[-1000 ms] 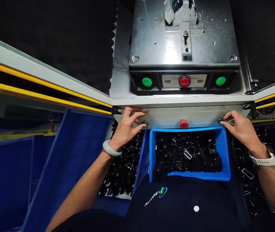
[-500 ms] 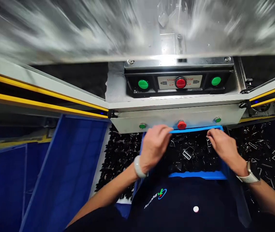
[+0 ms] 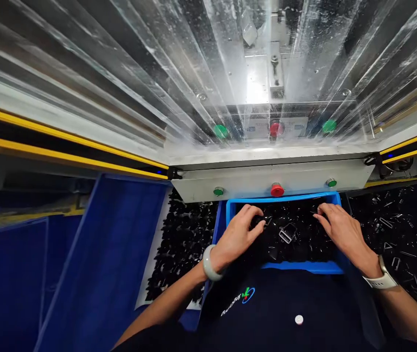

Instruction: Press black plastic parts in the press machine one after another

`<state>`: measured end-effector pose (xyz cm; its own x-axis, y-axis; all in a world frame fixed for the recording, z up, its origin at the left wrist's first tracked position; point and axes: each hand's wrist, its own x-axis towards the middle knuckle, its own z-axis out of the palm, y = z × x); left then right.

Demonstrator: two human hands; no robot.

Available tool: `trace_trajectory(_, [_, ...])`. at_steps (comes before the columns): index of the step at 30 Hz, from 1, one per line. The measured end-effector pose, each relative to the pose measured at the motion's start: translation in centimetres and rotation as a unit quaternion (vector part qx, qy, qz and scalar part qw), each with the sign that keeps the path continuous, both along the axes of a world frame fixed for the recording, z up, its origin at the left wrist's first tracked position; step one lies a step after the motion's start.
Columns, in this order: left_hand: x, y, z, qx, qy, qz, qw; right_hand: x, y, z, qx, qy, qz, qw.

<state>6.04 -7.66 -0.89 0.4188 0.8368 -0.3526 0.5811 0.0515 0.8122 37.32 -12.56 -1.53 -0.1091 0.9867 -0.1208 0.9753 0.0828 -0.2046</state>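
Note:
In the head view, a light-blue plastic bin (image 3: 283, 198) holds a heap of glossy black parts (image 3: 303, 234). One part with a silver rectangular frame (image 3: 285, 236) lies on top of the heap. My left hand (image 3: 238, 233) hovers over the bin's left side, thumb and fingers apart, with nothing visible in it. Over the right side is my right hand (image 3: 341, 231), its fingers curved, thumb and forefinger slightly apart; I see nothing held there. A clear ribbed guard (image 3: 193, 63) spans the machine front beyond my hands.
Behind the bin a pale panel carries a red button (image 3: 277, 189) and two green buttons (image 3: 218, 191). Black parts (image 3: 182, 244) on a white sheet lie to the left, beside a blue crate (image 3: 109, 244). More black framed pieces (image 3: 395, 234) lie right. Yellow-edged bars (image 3: 65, 142) flank the machine.
The clear guard has come down and now covers the inner button panel. My left hand has moved slightly down from the bin's far rim, and the fingers of both hands have spread.

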Motion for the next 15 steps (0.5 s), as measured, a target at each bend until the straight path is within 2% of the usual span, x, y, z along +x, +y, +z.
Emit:
trace_trajectory(1, [-0.4, 0.2, 0.4, -0.072, -0.072, 0.047, 0.994, 0.0, 0.0, 0.5, 0.013, 0.054, 0.001, 0.998])
trace_trajectory(2, [-0.7, 0.4, 0.7, -0.149, -0.142, 0.092, 0.974, 0.0, 0.1, 1.1, 0.032, 0.107, 0.002, 0.994])
trace_trajectory(4, [-0.6, 0.6, 1.3, -0.278, -0.263, 0.159, 0.91, -0.5, 0.3, 2.3, 0.077, 0.193, 0.012, 0.978])
trace_trajectory(6, [0.0, 0.7, 1.7, -0.345, -0.338, 0.194, 0.854, -1.5, 0.5, 3.7, 0.115, 0.244, 0.039, 0.962])
trace_trajectory(7, [0.4, 0.7, 1.9, -0.361, -0.358, 0.203, 0.837, -2.0, 0.5, 4.3, 0.127, 0.26, 0.058, 0.955])
trace_trajectory(11, [1.7, 0.7, 2.3, -0.39, -0.379, 0.189, 0.817, -4.3, 0.9, 5.9, 0.15, 0.316, 0.159, 0.923])
trace_trajectory(15, [2.1, 0.7, 2.6, -0.397, -0.388, 0.157, 0.817, -5.2, 2.0, 5.8, 0.163, 0.355, 0.258, 0.884])
